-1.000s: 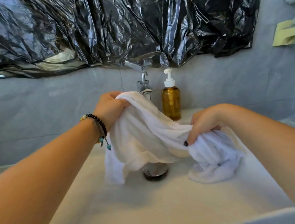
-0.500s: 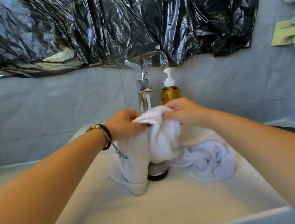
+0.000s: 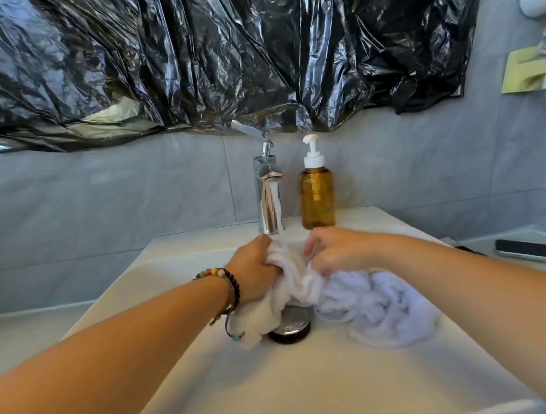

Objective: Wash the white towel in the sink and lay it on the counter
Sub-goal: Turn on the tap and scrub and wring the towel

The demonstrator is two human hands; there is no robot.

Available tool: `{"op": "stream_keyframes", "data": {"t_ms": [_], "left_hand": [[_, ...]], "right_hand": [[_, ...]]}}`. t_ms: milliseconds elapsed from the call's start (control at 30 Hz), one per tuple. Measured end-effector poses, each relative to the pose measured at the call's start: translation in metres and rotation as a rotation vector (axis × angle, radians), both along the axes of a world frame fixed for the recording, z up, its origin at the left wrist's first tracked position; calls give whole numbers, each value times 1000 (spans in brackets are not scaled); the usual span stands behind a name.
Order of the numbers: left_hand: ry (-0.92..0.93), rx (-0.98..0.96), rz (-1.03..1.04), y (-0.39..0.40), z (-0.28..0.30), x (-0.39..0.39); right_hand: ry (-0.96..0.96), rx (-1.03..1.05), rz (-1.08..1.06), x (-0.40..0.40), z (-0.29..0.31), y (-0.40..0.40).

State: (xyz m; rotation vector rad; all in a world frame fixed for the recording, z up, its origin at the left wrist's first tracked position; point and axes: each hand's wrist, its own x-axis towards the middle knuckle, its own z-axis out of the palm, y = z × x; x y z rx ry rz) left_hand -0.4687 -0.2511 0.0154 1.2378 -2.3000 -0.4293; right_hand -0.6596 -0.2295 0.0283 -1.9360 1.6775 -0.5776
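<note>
The left hand (image 3: 254, 271), a beaded bracelet (image 3: 225, 278) on its wrist, is clenched on a bunched fold of the white towel (image 3: 366, 304) at the back of the sink (image 3: 314, 394), with a short end of the cloth hanging below it beside the drain (image 3: 290, 329). Just right of that fist, water from the faucet (image 3: 268, 197) falls onto the ridge of towel stretched between the two hands. The right hand (image 3: 338, 250) grips the cloth from above, fingers curled down into it, though how firmly they close cannot be told. From there the towel's bulk runs on to the right and toward the person, heaped on the basin floor. So its long axis lies across the sink, and most of it sits on the right hand's side. That is probably the hand to feed more cloth under the stream. An amber soap bottle (image 3: 317, 196) stands behind.
</note>
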Motion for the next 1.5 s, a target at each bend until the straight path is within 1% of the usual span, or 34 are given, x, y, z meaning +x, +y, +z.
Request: {"op": "stream_keyframes", "data": {"t_ms": [100, 200, 267, 333, 467, 500, 567, 633, 700, 733, 767, 833, 900, 933, 967, 1033, 1067, 1100, 1167, 1233, 1267, 1300, 1400, 1433, 1500], "left_hand": [[-138, -8, 69, -8, -22, -15], [-241, -75, 66, -17, -33, -21], [-316, -129, 25, -21, -35, -25], [-392, -174, 1, -22, -36, -29], [-431, -196, -3, -30, -44, -22], [-426, -185, -22, -28, -42, -20], [-377, -96, -8, -20, -29, -17], [-345, 8, 22, -9, -4, -8], [-343, 164, 26, -3, 18, 10], [-375, 237, 18, 0, 27, 21], [-428, 271, 19, 5, 32, 31], [-502, 251, 32, 11, 33, 48], [-470, 204, 11, 16, 30, 53], [-437, 160, -11, 18, 29, 50], [-390, 105, -28, 19, 29, 47], [-236, 5, -73, 23, 35, 36], [-147, -29, -98, 26, 39, 30], [-68, -64, -111, 30, 45, 25], [47, -133, -76, 34, 55, 21], [114, -136, 23, 31, 64, 28], [122, -82, 81, 27, 66, 34], [127, 18, 123, 23, 65, 43], [194, 383, 153, 17, 46, 66], [255, 460, 134, 15, 36, 69], [404, 542, 79, 11, 26, 71]], "right_hand": [[211, -14, 47, 15, -21, -3], [347, -143, 42, 17, -39, 0], [399, -288, 30, 15, -49, 1], [454, -390, 12, 16, -51, 2], [549, -423, 4, 20, -46, 3], [579, -421, 15, 20, -44, 3], [650, -398, 51, 20, -35, 5], [689, -334, 78, 19, -16, 6], [654, -265, 48, 12, 9, 8], [631, -255, 10, 5, 22, 9], [616, -254, -35, -4, 31, 11], [606, -256, -115, -20, 38, 16], [639, -225, -131, -26, 34, 17], [610, -176, -101, -23, 31, 17], [531, -126, -30, -16, 30, 19], [228, -15, 130, 7, 31, 21], [113, -4, 173, 19, 33, 22], [36, -38, 195, 29, 34, 22], [-27, -107, 174, 42, 39, 22], [-68, -134, 74, 44, 42, 22], [-107, -142, -11, 44, 42, 22], [-184, -144, -107, 43, 41, 20], [-479, -122, -426, 44, 29, 10], [-535, -103, -464, 46, 25, 8], [-587, -65, -447, 52, 21, 5]]}}
